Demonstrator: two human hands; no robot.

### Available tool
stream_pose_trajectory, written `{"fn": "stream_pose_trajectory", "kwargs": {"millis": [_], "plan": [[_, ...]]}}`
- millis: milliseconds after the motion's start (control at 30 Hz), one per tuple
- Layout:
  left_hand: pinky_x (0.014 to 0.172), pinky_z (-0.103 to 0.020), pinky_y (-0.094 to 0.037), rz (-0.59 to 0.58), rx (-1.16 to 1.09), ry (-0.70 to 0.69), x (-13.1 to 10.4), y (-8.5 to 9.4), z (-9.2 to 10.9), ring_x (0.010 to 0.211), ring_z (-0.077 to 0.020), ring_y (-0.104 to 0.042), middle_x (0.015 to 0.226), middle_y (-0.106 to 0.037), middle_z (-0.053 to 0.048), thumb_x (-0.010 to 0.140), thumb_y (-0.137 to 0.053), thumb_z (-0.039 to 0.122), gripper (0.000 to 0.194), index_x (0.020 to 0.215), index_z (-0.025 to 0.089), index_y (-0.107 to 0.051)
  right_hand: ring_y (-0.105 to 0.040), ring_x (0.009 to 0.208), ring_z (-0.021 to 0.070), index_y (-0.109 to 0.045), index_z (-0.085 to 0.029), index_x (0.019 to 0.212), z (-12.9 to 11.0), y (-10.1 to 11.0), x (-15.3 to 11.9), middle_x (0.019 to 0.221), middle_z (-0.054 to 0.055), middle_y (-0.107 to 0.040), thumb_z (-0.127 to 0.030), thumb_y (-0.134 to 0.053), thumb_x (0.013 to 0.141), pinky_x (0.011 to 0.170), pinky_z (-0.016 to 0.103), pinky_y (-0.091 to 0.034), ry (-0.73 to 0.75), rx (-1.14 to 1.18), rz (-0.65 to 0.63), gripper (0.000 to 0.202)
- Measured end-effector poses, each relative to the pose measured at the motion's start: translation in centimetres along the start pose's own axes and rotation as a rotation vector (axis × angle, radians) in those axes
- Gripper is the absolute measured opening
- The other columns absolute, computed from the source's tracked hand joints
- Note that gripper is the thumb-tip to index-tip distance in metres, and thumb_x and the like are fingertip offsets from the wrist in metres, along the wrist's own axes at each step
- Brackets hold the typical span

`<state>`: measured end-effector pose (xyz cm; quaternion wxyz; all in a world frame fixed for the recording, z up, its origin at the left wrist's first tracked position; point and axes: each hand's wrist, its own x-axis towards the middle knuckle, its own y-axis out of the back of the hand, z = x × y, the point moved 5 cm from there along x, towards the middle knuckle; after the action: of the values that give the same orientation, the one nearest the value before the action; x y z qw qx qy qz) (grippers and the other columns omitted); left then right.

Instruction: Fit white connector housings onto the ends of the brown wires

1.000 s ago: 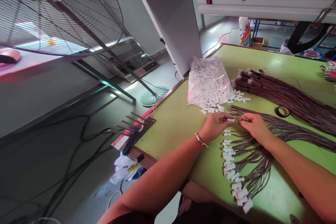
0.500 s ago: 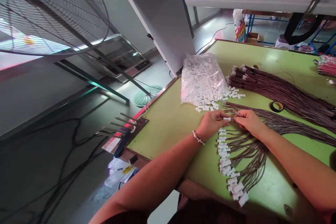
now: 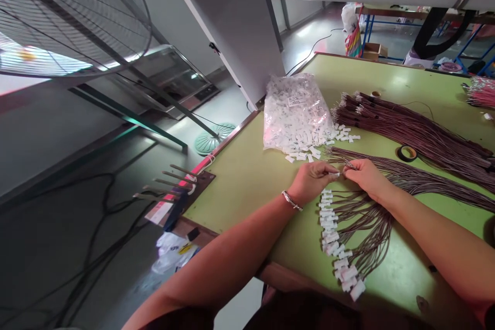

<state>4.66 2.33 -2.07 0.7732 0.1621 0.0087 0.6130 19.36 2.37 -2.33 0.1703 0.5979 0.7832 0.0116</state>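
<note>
My left hand (image 3: 314, 180) pinches a small white connector (image 3: 335, 175) above the green table (image 3: 240, 185). Close to its right, my right hand (image 3: 363, 178) is closed on thin brown wires (image 3: 350, 166), their tips pointing toward the connector. Whether the wire is inside the connector is too small to tell. Below both hands lies a column of white connectors (image 3: 329, 224) fitted on brown wires (image 3: 373, 232) that fan out to the right. A clear bag of white connectors (image 3: 297, 113) lies beyond my left hand, with loose pieces (image 3: 309, 154) at its front edge.
Thick brown wire bundles (image 3: 410, 124) cross the table's right side, beside a black tape roll (image 3: 407, 153). A smaller roll (image 3: 375, 94) sits farther back. Metal prongs (image 3: 170, 183) stick out at the left edge. A fan (image 3: 77, 15) stands at upper left.
The whole view has shifted slightly. The connector in my left hand is now more covered by the fingers and tilted a little; both hands remain close together.
</note>
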Motion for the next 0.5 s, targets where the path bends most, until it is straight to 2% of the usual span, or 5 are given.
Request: {"fn": "stream_pose_trajectory", "kwargs": {"millis": [167, 300, 500], "plan": [[0.058, -0.021, -0.049, -0.021, 0.046, -0.037, -0.2, -0.7, 0.2, 0.062, -0.0121, -0.061, 0.068, -0.069, -0.004, 0.068, -0.068, 0.016, 0.005, 0.071, 0.015, -0.071, -0.023, 0.047, 0.0064, -0.049, -0.016, 0.054, -0.1, -0.3, -0.1, 0.046, -0.007, -0.031, -0.030, -0.050, 0.062, 0.047, 0.023, -0.015, 0.057, -0.057, 0.002, 0.016], [0.057, -0.021, -0.049, -0.023, 0.011, 0.030, -0.2, -0.8, 0.0, 0.060, -0.0121, -0.061, 0.067, -0.069, -0.004, 0.067, -0.069, 0.017, 0.005, 0.070, 0.014, -0.071, -0.022, 0.047, 0.0063, -0.047, -0.017, 0.052, -0.3, -0.3, -0.2, 0.045, -0.007, -0.030, -0.030, -0.050, 0.061, 0.047, 0.023, -0.014, 0.065, -0.106, 0.006, 0.017], [0.054, -0.022, -0.049, 0.053, -0.107, 0.201, 0.0, 1.3, -0.9, 0.054, -0.0114, -0.060, 0.058, -0.065, -0.002, 0.062, -0.072, 0.018, 0.012, 0.069, 0.011, -0.067, -0.024, 0.045, 0.0060, -0.051, -0.016, 0.055, -0.2, 0.4, -0.2, 0.044, -0.007, -0.033, -0.028, -0.052, 0.061, 0.046, 0.023, -0.015, 0.038, -0.027, 0.012, 0.013]]}}
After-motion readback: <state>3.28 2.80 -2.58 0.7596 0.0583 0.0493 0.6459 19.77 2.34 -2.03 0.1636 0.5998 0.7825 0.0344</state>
